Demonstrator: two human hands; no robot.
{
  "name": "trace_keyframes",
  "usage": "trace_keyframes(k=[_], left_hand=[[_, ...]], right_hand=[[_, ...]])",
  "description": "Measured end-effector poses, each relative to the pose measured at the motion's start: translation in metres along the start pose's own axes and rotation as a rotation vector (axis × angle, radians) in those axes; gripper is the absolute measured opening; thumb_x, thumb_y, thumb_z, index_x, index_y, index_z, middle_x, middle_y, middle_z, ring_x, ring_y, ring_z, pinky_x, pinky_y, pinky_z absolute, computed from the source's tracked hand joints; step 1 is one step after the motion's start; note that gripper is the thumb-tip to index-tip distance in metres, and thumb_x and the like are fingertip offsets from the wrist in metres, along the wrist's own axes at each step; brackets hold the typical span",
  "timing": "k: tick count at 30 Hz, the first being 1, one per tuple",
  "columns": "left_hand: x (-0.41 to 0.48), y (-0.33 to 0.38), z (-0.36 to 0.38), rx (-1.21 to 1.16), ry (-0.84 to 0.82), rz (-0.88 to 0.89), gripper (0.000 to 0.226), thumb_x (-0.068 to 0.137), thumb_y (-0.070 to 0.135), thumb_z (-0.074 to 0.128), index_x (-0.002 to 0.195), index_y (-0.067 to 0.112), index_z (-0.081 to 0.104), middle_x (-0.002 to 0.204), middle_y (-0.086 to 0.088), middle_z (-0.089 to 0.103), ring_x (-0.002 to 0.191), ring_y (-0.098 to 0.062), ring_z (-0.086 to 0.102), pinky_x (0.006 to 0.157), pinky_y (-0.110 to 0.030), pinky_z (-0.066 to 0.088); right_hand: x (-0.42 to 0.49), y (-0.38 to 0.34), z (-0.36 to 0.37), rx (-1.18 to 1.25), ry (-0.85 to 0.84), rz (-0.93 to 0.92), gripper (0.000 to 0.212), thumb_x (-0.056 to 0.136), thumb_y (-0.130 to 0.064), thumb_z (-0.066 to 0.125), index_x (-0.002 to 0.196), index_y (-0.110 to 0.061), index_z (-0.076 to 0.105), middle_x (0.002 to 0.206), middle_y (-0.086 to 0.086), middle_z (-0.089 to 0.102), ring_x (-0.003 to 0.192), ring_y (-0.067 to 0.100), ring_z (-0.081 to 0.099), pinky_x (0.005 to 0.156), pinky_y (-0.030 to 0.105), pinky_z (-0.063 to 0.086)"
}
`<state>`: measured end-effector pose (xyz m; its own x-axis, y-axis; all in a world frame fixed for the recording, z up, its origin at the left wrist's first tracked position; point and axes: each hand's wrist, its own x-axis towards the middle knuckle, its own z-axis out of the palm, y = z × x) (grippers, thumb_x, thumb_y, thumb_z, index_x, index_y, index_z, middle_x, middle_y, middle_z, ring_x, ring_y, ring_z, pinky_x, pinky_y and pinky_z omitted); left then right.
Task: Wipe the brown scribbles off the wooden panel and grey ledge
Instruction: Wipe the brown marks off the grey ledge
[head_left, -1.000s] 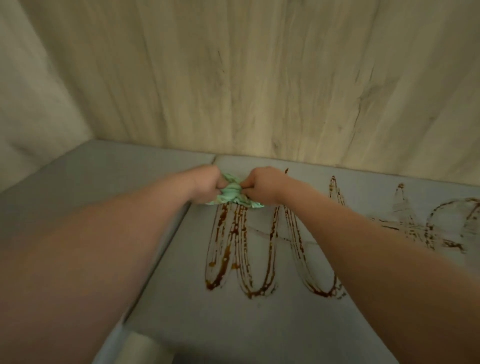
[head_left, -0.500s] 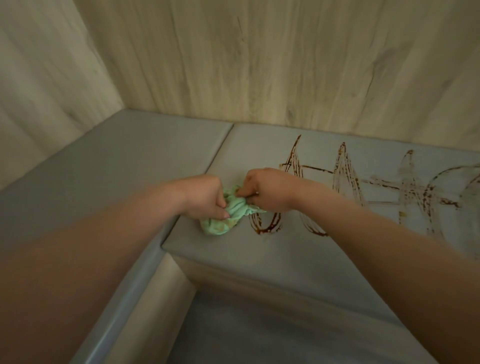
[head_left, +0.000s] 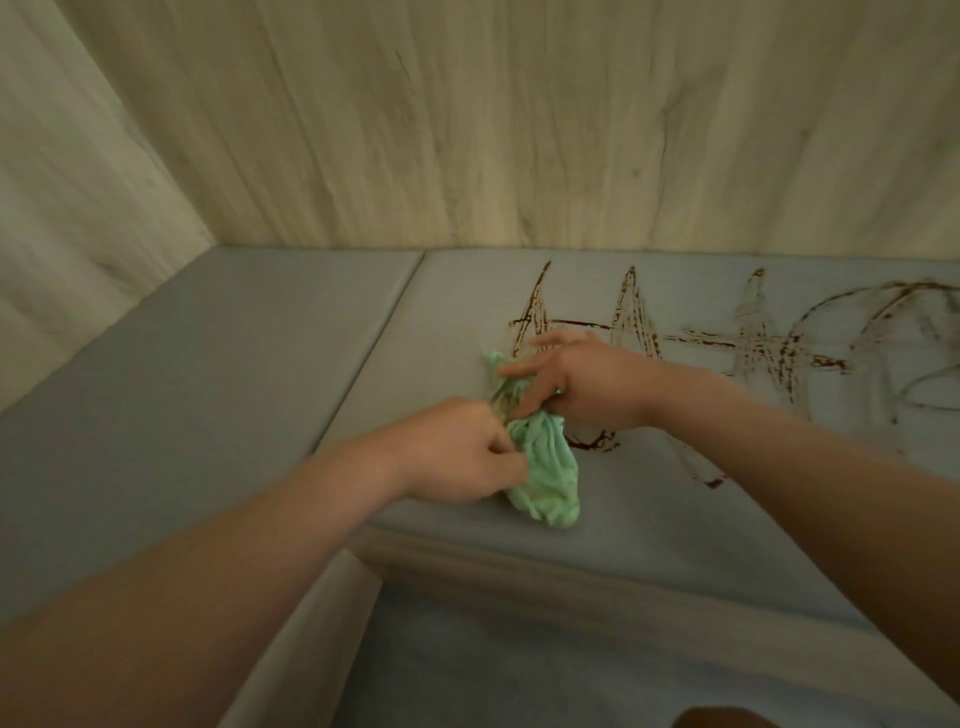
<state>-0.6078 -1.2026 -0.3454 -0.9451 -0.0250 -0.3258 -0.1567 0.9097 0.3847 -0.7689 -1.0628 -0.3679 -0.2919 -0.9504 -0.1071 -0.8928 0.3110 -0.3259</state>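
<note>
Far left: a pale wood side wall (head_left: 78, 197) meets the wooden panel (head_left: 519, 130) in a corner. Both stand above the grey ledge (head_left: 208, 374).

The ledge runs across the frame in two sections. A seam (head_left: 374, 353) slants from the panel down toward the front edge.

Left hand (head_left: 457, 452) is on the right section, just past the seam and near the front edge. Its grip is closed: curled fingers pinch the left side of the cloth (head_left: 550, 478).

The cloth is mint green and bunched. It lies on the ledge between the two hands, its lower end close to the front edge and its upper end under the right fingers.

Right hand (head_left: 592, 384) sits just beyond, farther back. Two fingers are stretched out over the top of the cloth and a lower one is tucked into the folds. It is blurred, so I cannot tell whether this grip pinches or only rests there.

The scribbles (head_left: 769, 353) cover the ledge from the right hand to the right edge. They are brown peaks reaching nearly to the panel, a crossing line and loops, partly smeared thin. One short stroke shows just right of the cloth.

Below the ledge front, a lower grey surface (head_left: 519, 675).
</note>
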Motion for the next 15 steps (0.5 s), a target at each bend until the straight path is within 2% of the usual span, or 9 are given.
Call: trace_keyframes(k=[2, 4, 5, 6, 7, 9, 10, 12, 15], left_hand=[[-0.002, -0.01, -0.012, -0.083, 0.064, -0.06, 0.032, 0.083, 0.03, 0.054, 0.07, 0.008, 0.075, 0.064, 0.0, 0.073, 0.061, -0.015, 0.069, 0.062, -0.032, 0.056], [0.001, -0.029, -0.02, -0.083, 0.25, -0.142, 0.03, 0.088, 0.018, 0.053, 0.077, 0.006, 0.079, 0.072, -0.003, 0.076, 0.068, -0.017, 0.072, 0.066, -0.033, 0.057], [0.003, -0.039, -0.022, -0.04, 0.349, -0.175, 0.035, 0.088, 0.021, 0.049, 0.079, 0.005, 0.078, 0.078, -0.007, 0.077, 0.076, -0.022, 0.073, 0.07, -0.036, 0.057], [0.005, -0.047, -0.022, 0.001, 0.424, -0.197, 0.041, 0.083, 0.027, 0.043, 0.081, 0.005, 0.078, 0.083, -0.01, 0.077, 0.083, -0.027, 0.072, 0.074, -0.039, 0.057], [0.006, -0.053, -0.021, 0.027, 0.469, -0.214, 0.046, 0.077, 0.031, 0.039, 0.082, 0.006, 0.077, 0.087, -0.012, 0.077, 0.087, -0.03, 0.071, 0.078, -0.042, 0.057], [0.011, -0.056, -0.016, 0.022, 0.532, -0.25, 0.048, 0.072, 0.031, 0.035, 0.083, 0.009, 0.077, 0.09, -0.012, 0.077, 0.092, -0.031, 0.071, 0.082, -0.043, 0.057], [0.015, -0.057, -0.014, -0.006, 0.565, -0.263, 0.048, 0.073, 0.031, 0.035, 0.083, 0.009, 0.077, 0.091, -0.011, 0.077, 0.093, -0.031, 0.071, 0.083, -0.042, 0.057], [0.026, -0.056, -0.012, -0.04, 0.635, -0.265, 0.046, 0.075, 0.03, 0.036, 0.085, 0.01, 0.076, 0.094, -0.012, 0.076, 0.095, -0.032, 0.07, 0.084, -0.043, 0.056], [0.046, -0.056, -0.011, -0.031, 0.691, -0.252, 0.039, 0.083, 0.025, 0.039, 0.096, 0.01, 0.072, 0.105, -0.013, 0.072, 0.104, -0.034, 0.064, 0.092, -0.043, 0.052]], right_hand=[[-0.017, -0.007, -0.006, 0.104, 0.155, 0.111, 0.054, 0.092, -0.002, 0.053, 0.126, -0.039, 0.073, 0.158, -0.013, 0.046, 0.148, 0.017, 0.029, 0.12, 0.029, 0.022], [-0.029, -0.029, -0.005, 0.254, 0.385, 0.193, 0.047, 0.095, -0.006, 0.05, 0.135, -0.023, 0.069, 0.149, 0.0, 0.052, 0.14, 0.017, 0.042, 0.109, 0.018, 0.027], [-0.032, -0.044, 0.0, 0.277, 0.42, 0.231, 0.043, 0.099, -0.013, 0.05, 0.139, -0.017, 0.063, 0.147, 0.003, 0.053, 0.138, 0.018, 0.046, 0.107, 0.017, 0.029], [-0.034, -0.059, 0.008, 0.26, 0.39, 0.259, 0.045, 0.103, -0.024, 0.049, 0.146, -0.013, 0.055, 0.15, 0.006, 0.049, 0.14, 0.021, 0.044, 0.11, 0.021, 0.03], [-0.034, -0.073, 0.019, 0.223, 0.304, 0.288, 0.055, 0.106, -0.037, 0.043, 0.155, -0.01, 0.041, 0.159, 0.01, 0.038, 0.148, 0.025, 0.035, 0.118, 0.028, 0.028], [-0.033, -0.092, 0.047, 0.053, 0.109, 0.343, 0.077, 0.108, -0.056, 0.022, 0.165, -0.008, 0.006, 0.173, 0.012, 0.002, 0.16, 0.029, 0.002, 0.129, 0.04, 0.008], [-0.032, -0.095, 0.058, -0.04, 0.065, 0.344, 0.08, 0.107, -0.06, 0.013, 0.164, -0.008, -0.006, 0.172, 0.011, -0.012, 0.159, 0.028, -0.011, 0.13, 0.042, -0.002], [-0.027, -0.085, 0.067, -0.138, 0.054, 0.29, 0.077, 0.107, -0.06, 0.007, 0.163, -0.01, -0.011, 0.171, 0.009, -0.019, 0.158, 0.024, -0.019, 0.128, 0.041, -0.01], [-0.011, -0.049, 0.053, -0.187, 0.041, 0.153, 0.075, 0.106, -0.061, 0.011, 0.165, -0.016, -0.005, 0.173, 0.005, -0.009, 0.159, 0.02, -0.011, 0.129, 0.038, -0.006]])
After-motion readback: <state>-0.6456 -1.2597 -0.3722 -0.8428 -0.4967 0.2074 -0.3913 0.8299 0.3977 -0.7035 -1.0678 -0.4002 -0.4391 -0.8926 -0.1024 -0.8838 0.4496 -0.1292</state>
